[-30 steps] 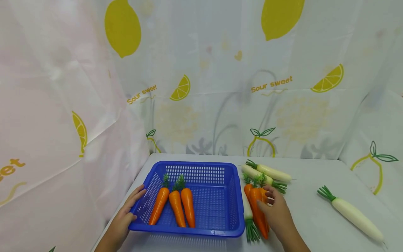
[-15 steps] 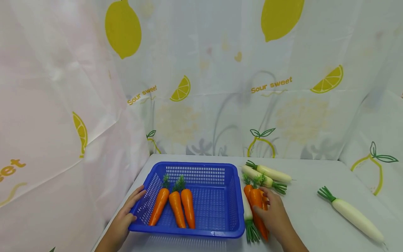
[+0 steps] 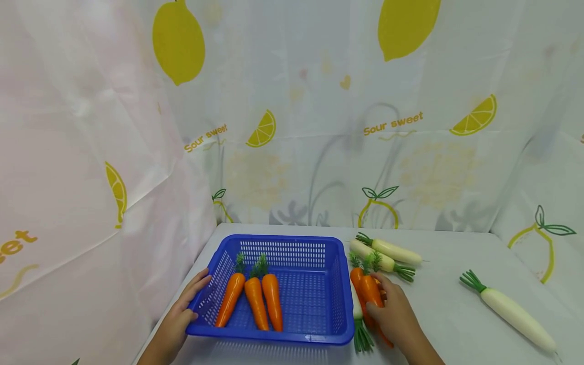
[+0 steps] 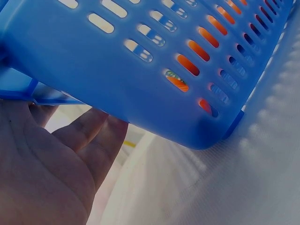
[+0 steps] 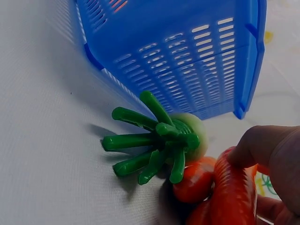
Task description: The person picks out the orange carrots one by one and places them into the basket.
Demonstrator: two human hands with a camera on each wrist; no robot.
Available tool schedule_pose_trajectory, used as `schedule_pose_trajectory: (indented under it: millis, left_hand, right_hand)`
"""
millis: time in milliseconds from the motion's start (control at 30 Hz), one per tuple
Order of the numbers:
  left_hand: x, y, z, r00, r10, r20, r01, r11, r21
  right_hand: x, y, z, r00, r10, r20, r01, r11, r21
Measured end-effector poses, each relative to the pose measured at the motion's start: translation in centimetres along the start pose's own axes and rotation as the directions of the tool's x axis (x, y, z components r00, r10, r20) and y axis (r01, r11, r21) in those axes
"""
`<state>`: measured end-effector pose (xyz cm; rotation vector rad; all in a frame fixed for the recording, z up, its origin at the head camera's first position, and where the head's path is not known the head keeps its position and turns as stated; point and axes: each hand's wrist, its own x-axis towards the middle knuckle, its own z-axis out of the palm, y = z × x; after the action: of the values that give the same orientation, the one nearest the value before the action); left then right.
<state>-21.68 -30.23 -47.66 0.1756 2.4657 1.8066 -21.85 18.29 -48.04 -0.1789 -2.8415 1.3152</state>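
Observation:
My left hand [image 3: 175,319] rests against the left rim of a blue plastic basket [image 3: 274,337], fingers fairly straight and thumb spread. Inside, three orange carrots [image 3: 256,301] with green tops lie on the left. Right of the basket, my right hand [image 3: 396,310] pinches a carrot [image 3: 370,290] between thumb and fingers; the right wrist view shows its orange body [image 5: 232,197]. More carrots [image 3: 357,276] lie beside and under it, partly hidden by the hand. A white radish [image 3: 357,306] lies between them and the basket, its green stems [image 5: 154,140] facing the right wrist camera.
Two white radishes [image 3: 397,251] lie crossed behind the carrots. Another white radish [image 3: 517,317] lies apart at the far right of the white table [image 3: 447,304]. A lemon-printed curtain [image 3: 310,167] hangs behind the table and at both sides.
My right hand has closed in on the carrot, which has shifted slightly left with its neighbours. The radish stems beside the basket moved a little left. The left hand and basket stay put.

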Motion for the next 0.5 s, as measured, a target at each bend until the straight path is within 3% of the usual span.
schedule_pose_trajectory:
  millis: [500]
  left_hand:
    - [-0.09,0.54,0.18,1.000,0.006,0.004,-0.006,1.000,-0.025]
  right_hand:
    - [0.00,-0.05,-0.43,0.997,0.070,0.019,-0.071,0.996,0.062]
